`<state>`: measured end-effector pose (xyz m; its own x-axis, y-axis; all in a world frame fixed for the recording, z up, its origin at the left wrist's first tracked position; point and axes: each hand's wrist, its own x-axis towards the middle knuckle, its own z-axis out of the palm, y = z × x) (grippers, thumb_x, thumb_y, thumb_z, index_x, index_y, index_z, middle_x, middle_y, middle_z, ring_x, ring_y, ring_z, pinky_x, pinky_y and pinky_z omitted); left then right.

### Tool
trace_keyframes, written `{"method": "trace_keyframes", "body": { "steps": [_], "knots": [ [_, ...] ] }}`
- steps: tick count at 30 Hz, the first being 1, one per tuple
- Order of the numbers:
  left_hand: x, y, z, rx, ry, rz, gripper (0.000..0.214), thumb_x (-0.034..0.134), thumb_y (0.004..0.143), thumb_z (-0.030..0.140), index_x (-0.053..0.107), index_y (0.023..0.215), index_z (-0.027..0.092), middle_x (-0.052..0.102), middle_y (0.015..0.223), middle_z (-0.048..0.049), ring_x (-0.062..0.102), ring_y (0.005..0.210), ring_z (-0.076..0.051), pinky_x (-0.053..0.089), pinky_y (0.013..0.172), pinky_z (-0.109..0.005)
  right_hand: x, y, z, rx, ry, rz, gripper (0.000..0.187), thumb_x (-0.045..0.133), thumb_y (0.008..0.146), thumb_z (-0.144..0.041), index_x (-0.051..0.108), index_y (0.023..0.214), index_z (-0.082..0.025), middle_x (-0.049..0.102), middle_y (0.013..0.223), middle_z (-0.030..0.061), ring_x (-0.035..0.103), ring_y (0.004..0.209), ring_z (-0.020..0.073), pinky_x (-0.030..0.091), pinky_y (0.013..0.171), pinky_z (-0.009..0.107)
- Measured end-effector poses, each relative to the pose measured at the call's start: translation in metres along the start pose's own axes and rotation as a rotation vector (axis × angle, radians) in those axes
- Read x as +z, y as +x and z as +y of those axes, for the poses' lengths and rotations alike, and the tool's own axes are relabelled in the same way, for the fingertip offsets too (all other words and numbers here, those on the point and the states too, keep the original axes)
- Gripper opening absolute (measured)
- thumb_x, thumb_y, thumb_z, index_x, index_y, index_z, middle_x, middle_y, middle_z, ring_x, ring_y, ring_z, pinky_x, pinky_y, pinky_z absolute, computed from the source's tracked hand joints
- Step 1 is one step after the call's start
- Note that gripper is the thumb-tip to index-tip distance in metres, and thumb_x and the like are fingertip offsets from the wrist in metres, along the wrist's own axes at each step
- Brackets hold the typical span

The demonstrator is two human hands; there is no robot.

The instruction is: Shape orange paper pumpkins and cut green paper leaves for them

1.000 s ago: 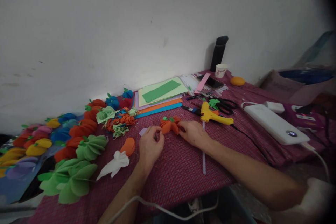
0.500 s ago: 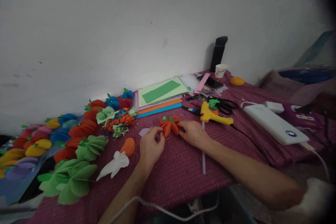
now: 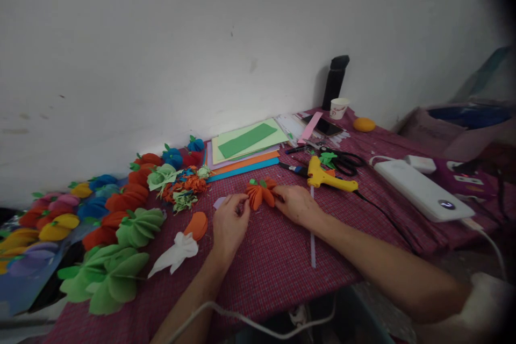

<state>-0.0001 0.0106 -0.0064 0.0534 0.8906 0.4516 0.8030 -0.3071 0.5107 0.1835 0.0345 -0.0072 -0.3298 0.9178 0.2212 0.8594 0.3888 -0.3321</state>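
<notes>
An orange paper pumpkin [image 3: 258, 196] with a small green top sits on the checked cloth between my hands. My left hand [image 3: 229, 224] pinches at its left edge with thumb and forefinger. From the right side, my right hand [image 3: 297, 205] grips its folds, the fingertips partly hidden behind the paper. Left of my left hand lie orange paper pieces [image 3: 197, 226] and a crumpled white tissue [image 3: 177, 252]. A yellow glue gun [image 3: 328, 176] rests just beyond my right hand. Beneath my right wrist runs a pale purple paper strip [image 3: 313, 250].
Finished paper pumpkins [image 3: 128, 197] in several colours fill the left side, beside shredded paper [image 3: 187, 185]. Stacked coloured sheets [image 3: 250, 142] lie at the wall. Black-handled scissors [image 3: 346, 162], a paper cup [image 3: 339, 108], a black bottle [image 3: 335, 83] and a white power bank [image 3: 423, 189] are to the right.
My left hand has drawn slightly to the left, and more of the pumpkin's front folds show. My right hand stays almost in place.
</notes>
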Motion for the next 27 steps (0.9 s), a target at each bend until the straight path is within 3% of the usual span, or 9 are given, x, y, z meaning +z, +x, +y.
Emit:
{"method": "trace_keyframes", "body": {
  "steps": [6,18,23,27],
  "knots": [
    [0.0,0.003,-0.004,-0.034,0.035,0.049,0.01,0.05,0.078,0.021,0.058,0.084,0.021,0.062,0.084,-0.0009,0.056,0.077,-0.015,0.041,0.071,-0.026,-0.001,0.0,-0.002,-0.005,0.006,0.001,0.021,0.043,0.084,-0.03,0.062,0.079,-0.022,0.066,0.071,0.0008,0.058,0.062,0.0129,0.029,0.052,0.023],
    [0.003,0.003,-0.012,-0.069,0.026,0.003,0.015,0.049,0.08,0.024,0.06,0.091,0.023,0.065,0.086,0.0011,0.057,0.074,-0.014,0.041,0.07,-0.025,0.003,0.001,0.001,-0.02,0.0,-0.007,0.02,0.043,0.084,-0.03,0.061,0.078,-0.021,0.065,0.069,0.0006,0.057,0.061,0.0123,0.027,0.053,0.023],
    [0.002,0.005,-0.01,0.007,0.034,0.017,0.01,0.048,0.078,0.015,0.057,0.078,0.02,0.06,0.081,-0.0004,0.055,0.073,-0.014,0.04,0.066,-0.024,0.005,0.001,0.001,-0.04,0.01,0.002,0.02,0.044,0.084,-0.03,0.061,0.078,-0.021,0.065,0.07,0.0009,0.057,0.062,0.0124,0.027,0.053,0.023],
    [0.003,0.006,-0.009,0.026,-0.002,0.011,0.013,0.046,0.08,0.015,0.057,0.081,0.02,0.061,0.082,-0.0009,0.055,0.075,-0.014,0.04,0.067,-0.024,0.007,0.001,0.004,-0.042,0.041,0.016,0.021,0.044,0.084,-0.031,0.062,0.08,-0.021,0.066,0.071,0.0013,0.057,0.062,0.0126,0.028,0.054,0.023]
  ]
}}
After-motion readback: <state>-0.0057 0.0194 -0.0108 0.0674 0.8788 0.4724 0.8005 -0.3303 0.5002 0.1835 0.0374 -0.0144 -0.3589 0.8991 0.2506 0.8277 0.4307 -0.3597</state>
